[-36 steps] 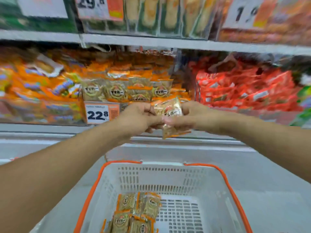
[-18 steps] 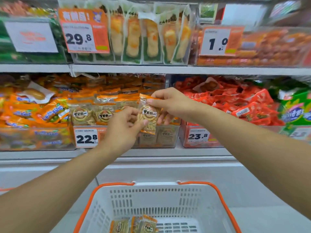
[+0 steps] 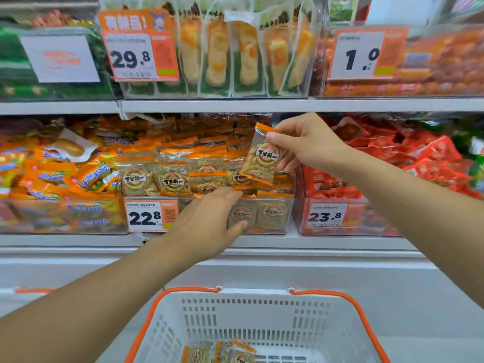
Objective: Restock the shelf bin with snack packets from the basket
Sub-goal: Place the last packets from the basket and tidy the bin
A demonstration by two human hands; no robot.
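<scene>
Snack packet [image 3: 263, 155] is pinched by right hand [image 3: 305, 144] above the shelf bin [image 3: 272, 214]; left hand [image 3: 209, 224], fingers relaxed, is rested at bin front just below. Bin is packed full, so packet could be slid off. More packets remain in basket [image 3: 251, 318].

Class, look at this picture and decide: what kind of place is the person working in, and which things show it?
Most likely a shop's snack aisle. Price tags such as 22.8 hang on clear shelf bins packed with wrapped snacks, and a plastic shopping basket sits below. The right hand holds a snack packet before the bin.
</scene>
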